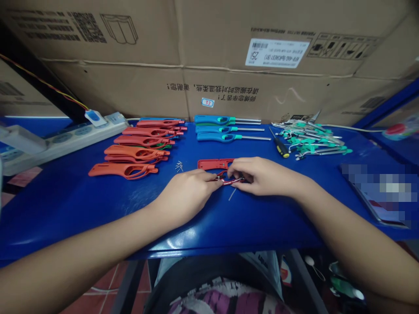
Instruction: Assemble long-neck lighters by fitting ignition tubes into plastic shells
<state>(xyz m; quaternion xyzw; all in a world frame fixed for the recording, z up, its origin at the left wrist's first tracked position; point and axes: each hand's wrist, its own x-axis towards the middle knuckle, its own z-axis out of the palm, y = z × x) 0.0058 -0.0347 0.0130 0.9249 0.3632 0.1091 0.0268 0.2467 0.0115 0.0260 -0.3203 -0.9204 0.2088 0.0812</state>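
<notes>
From the head view, both hands are right in the middle of it! A red plastic half-shell casing lies at the centre of the glossy blue tabletop, and the left hand has thumb and forefinger nearly closed, pinching its near rim. The right hand curls half open over the right end, though whether it grips anything there, nobody can tell. Just below, a thin clear strip; to the left, small silver screws in a loose heap. Beyond them, a row of orange and red plastic casings, blue lighters with metal tubes, and a black-and-yellow screwdriver beside tangled green-and-metal stems
</notes>
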